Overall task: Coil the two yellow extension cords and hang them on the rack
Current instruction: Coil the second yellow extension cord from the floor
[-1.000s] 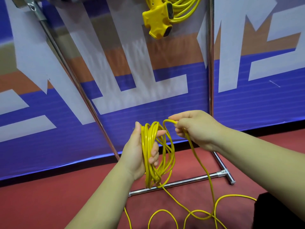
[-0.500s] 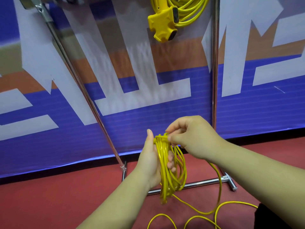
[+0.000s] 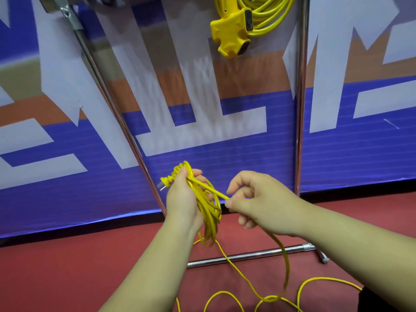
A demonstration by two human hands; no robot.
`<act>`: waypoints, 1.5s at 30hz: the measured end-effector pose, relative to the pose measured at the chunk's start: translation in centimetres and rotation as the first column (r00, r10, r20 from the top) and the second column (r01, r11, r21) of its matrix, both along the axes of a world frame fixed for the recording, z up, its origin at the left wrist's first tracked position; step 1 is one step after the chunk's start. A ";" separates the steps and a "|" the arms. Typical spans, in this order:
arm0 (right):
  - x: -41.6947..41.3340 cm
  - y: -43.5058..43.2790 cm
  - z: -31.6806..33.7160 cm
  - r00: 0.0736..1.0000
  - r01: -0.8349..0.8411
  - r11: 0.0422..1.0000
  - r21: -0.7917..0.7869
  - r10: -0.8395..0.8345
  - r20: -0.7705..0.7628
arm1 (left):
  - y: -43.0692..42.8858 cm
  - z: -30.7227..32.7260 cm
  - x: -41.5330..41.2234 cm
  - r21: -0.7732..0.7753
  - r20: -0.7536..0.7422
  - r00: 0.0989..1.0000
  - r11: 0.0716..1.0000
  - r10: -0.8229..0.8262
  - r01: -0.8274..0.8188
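the left hand point(image 3: 182, 203) gripped the partly coiled cord point(image 3: 208, 212) in front of the rack point(image 3: 300, 109), with thumb and fingers curled round the gathered loops. the bundle's long axis ran close to vertical, leaning slightly. its upper bend rose above the thumb toward the banner point(image 3: 349, 158), and its lower bend hung below the heel of the hand. the plug point(image 3: 165, 183) projected from the top of the grip, its prongs pointing left and slightly down. one strand left the upper part of the bundle and ran right and slightly down to the right hand point(image 3: 258, 206). that hand held the strand between the thumb and curled fingers, with the index finger arched above it. below the right hand the free run point(image 3: 284, 266) dropped to the red floor point(image 3: 67, 278) and lay in loose curves along the lower edge of the view. the hung cord point(image 3: 267, 12) was at the top of the view between the rack's two chrome poles, its loops hanging downward. its socket block point(image 3: 231, 30) sat at the left of the loops, long axis near vertical and free end pointing down. the point of support lay above the frame edge and could not be seen. the rack's base bar lay on the floor beyond the hands.
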State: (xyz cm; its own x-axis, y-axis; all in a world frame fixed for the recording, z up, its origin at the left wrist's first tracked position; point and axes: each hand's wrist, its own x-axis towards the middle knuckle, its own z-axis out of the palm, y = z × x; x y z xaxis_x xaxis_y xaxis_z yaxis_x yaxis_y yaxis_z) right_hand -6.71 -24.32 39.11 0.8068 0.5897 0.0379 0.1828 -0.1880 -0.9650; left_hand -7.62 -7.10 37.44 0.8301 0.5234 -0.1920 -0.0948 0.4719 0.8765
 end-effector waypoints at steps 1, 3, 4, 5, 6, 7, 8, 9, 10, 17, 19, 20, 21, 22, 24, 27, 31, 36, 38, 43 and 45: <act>0.0 -0.2 -0.2 1.000 -0.010 1.000 -0.008 0.010 -0.012 | 0.7 0.1 -0.1 -0.027 0.009 1.000 0.999 0.019 -0.019; 0.2 -0.4 -0.6 0.999 -0.019 1.000 -0.003 0.019 -0.044 | 1.7 0.4 -0.3 -0.099 0.036 0.999 0.995 0.032 -0.028; 0.3 -0.4 -0.8 0.998 -0.020 1.000 0.007 0.021 -0.061 | 1.9 0.6 -0.4 -0.134 0.053 0.998 0.991 0.036 -0.029; 0.4 -0.3 -1.0 0.997 -0.022 1.000 0.015 0.023 -0.078 | 2.0 0.9 -0.7 -0.169 0.073 0.996 0.985 0.042 -0.029; 0.5 -0.1 -1.3 0.995 -0.027 0.999 0.021 0.029 -0.095 | 2.1 1.3 -0.8 -0.201 0.093 0.995 0.979 0.046 -0.026; 0.6 0.0 -1.5 0.993 -0.036 0.999 0.024 0.038 -0.112 | 2.1 1.6 -1.0 -0.228 0.111 0.993 0.973 0.050 -0.023; 0.6 0.3 -1.8 0.990 -0.048 0.999 0.023 0.051 -0.131 | 2.0 1.8 -1.2 -0.248 0.123 0.991 0.969 0.055 -0.023; 0.7 0.4 -2.1 0.987 -0.064 0.998 0.015 0.065 -0.147 | 2.0 2.0 -1.2 -0.260 0.127 0.990 0.965 0.064 -0.029; 0.9 0.6 -2.5 0.985 -0.084 0.996 -0.001 0.083 -0.154 | 2.0 2.1 -1.2 -0.269 0.124 0.989 0.962 0.077 -0.041; 1.9 -0.1 -4.3 0.953 -0.255 0.956 -0.146 0.223 -0.205 | 6.4 2.9 -1.8 -0.422 0.167 0.978 0.906 0.122 -0.041; 2.4 -0.5 -4.2 0.961 -0.224 0.962 -0.154 0.193 -0.196 | 7.1 2.9 -2.5 -0.343 0.154 0.985 0.939 0.082 -0.025; 2.7 -0.6 -4.0 0.974 -0.176 0.971 -0.160 0.148 -0.171 | 7.0 2.8 -2.8 -0.263 0.137 0.989 0.965 0.048 -0.010; 3.1 -0.7 -3.8 0.987 -0.110 0.981 -0.161 0.088 -0.136 | 6.8 2.7 -3.0 -0.174 0.114 0.993 0.985 0.007 0.013; 3.4 -0.8 -3.6 0.995 -0.035 0.988 -0.147 0.020 -0.103 | 6.4 2.6 -3.2 -0.077 0.086 0.995 0.996 -0.042 0.048; 3.9 -0.9 -3.1 0.992 0.100 0.992 -0.082 -0.106 -0.070 | 5.2 2.2 -3.6 0.103 0.041 0.988 0.985 -0.147 0.142; 3.8 -0.5 -2.4 0.977 0.211 0.977 0.008 -0.211 -0.038 | 3.2 1.4 -3.9 0.266 -0.059 0.967 0.929 -0.250 0.256; 3.0 0.3 -1.2 0.968 0.244 0.966 0.090 -0.248 0.036 | 1.0 0.1 -3.7 0.381 -0.117 0.933 0.852 -0.340 0.358; 2.2 0.5 -0.3 0.985 0.154 0.974 0.167 -0.164 0.053 | 0.0 -0.7 -3.4 0.406 -0.115 0.906 0.814 -0.407 0.417; 2.1 0.4 -0.1 0.991 0.114 0.978 0.177 -0.125 0.053 | -0.1 -0.9 -3.5 0.417 -0.104 0.888 0.791 -0.449 0.449; 2.0 0.0 0.4 1.000 0.015 0.975 0.222 -0.011 -0.020 | 0.2 -0.1 -3.0 0.371 -0.007 0.914 0.848 -0.406 0.380; 2.3 -0.5 0.6 0.998 -0.024 0.979 0.205 0.035 -0.051 | 1.2 0.8 -2.3 0.328 0.077 0.942 0.900 -0.328 0.287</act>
